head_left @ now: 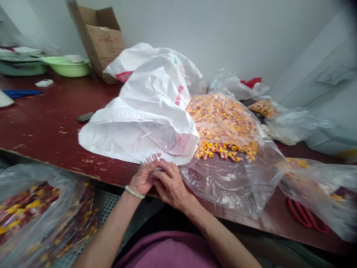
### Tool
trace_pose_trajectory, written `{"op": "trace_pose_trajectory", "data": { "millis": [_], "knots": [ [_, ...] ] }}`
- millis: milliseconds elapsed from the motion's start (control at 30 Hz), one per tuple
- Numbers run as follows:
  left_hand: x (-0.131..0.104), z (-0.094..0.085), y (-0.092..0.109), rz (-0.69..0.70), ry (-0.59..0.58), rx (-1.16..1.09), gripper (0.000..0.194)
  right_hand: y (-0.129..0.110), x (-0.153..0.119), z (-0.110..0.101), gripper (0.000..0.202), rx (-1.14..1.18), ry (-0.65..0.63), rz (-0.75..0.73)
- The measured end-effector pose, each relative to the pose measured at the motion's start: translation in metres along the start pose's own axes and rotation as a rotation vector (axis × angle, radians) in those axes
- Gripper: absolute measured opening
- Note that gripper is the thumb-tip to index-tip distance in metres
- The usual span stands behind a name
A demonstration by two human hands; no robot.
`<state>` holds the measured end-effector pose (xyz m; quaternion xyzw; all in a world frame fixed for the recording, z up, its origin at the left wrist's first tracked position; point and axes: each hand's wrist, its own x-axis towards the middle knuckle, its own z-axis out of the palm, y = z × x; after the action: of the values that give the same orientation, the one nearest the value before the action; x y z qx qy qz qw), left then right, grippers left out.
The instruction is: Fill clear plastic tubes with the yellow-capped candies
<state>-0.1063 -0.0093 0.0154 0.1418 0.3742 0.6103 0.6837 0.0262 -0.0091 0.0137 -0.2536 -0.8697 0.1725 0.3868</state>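
My left hand (pixel 145 175), with a beaded bracelet at the wrist, is closed on a row of short white sticks (pixel 150 158) that stand out side by side above the thumb. My right hand (pixel 172 183) meets it at the table's front edge. Its fingers are bent and pressed together; what they pinch, if anything, is hidden. Just beyond both hands gapes a large white woven sack (pixel 117 139), lying on its side. A couple of loose white sticks (pixel 145 135) lie inside its mouth.
Right of the sack, a clear plastic bag (pixel 223 111) holds many small yellow-and-red striped pieces. Red-handled scissors (pixel 305 216) lie at the right front. A dark-handled tool (pixel 85 117), green basin (pixel 67 69) and cardboard box (pixel 107 48) are left. Bagged pieces (pixel 30 204) sit below the table edge.
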Motion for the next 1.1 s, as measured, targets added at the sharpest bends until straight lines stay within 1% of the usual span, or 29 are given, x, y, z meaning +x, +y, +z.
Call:
{"op": "trace_pose_trajectory", "data": {
  "millis": [67,133,200,267,300,333,400,433,500,600,700,800,867,933,967,1000,1067,1100],
  "knots": [
    [0.002,0.002,-0.001,0.009,0.049,0.027,0.046,0.002,-0.003,-0.014,0.026,0.038,0.039,0.013],
    [0.003,0.003,-0.002,0.05,0.062,0.108,0.049,0.014,-0.008,-0.037,0.025,0.049,0.153,0.082],
    [0.003,0.004,-0.003,0.098,0.057,0.202,0.049,0.039,-0.015,-0.065,0.022,-0.033,0.319,0.232],
    [0.002,0.006,-0.006,0.148,0.056,0.276,0.048,0.073,-0.021,-0.091,0.02,-0.184,0.438,0.436],
    [0.001,0.008,-0.007,0.163,0.052,0.306,0.048,0.091,-0.022,-0.101,0.021,-0.277,0.417,0.522],
    [0.0,0.011,-0.008,0.173,0.042,0.335,0.048,0.109,-0.023,-0.109,0.023,-0.352,0.371,0.567],
    [-0.002,0.016,-0.012,0.182,0.014,0.389,0.049,0.137,-0.02,-0.117,0.027,-0.417,0.295,0.59],
    [-0.002,0.018,-0.014,0.186,-0.002,0.412,0.05,0.146,-0.018,-0.119,0.03,-0.423,0.264,0.581],
    [-0.004,0.022,-0.018,0.199,-0.024,0.459,0.049,0.158,-0.015,-0.119,0.032,-0.412,0.212,0.567],
    [-0.006,0.022,-0.023,0.215,-0.034,0.559,0.047,0.164,-0.015,-0.12,0.026,-0.388,0.166,0.573],
    [-0.008,0.022,-0.029,0.227,-0.045,0.684,0.045,0.166,-0.024,-0.122,0.019,-0.361,0.222,0.62],
    [-0.009,0.026,-0.035,0.227,-0.053,0.81,0.042,0.157,-0.035,-0.124,0.026,-0.322,0.325,0.675],
    [-0.009,0.031,-0.04,0.249,-0.075,0.888,0.038,0.138,-0.039,-0.123,0.033,-0.247,0.433,0.68],
    [-0.008,0.036,-0.044,0.305,-0.119,0.966,0.033,0.109,-0.038,-0.119,0.033,-0.134,0.501,0.613],
    [-0.008,0.038,-0.046,0.344,-0.142,1.008,0.032,0.092,-0.036,-0.116,0.029,-0.085,0.495,0.55],
    [-0.007,0.04,-0.048,0.385,-0.164,1.051,0.031,0.076,-0.033,-0.113,0.024,-0.064,0.455,0.473],
    [-0.006,0.041,-0.051,0.458,-0.198,1.128,0.031,0.049,-0.029,-0.105,0.015,-0.099,0.341,0.314],
    [-0.006,0.041,-0.052,0.486,-0.213,1.153,0.03,0.04,-0.027,-0.102,0.013,-0.13,0.284,0.242]
  ]
}}
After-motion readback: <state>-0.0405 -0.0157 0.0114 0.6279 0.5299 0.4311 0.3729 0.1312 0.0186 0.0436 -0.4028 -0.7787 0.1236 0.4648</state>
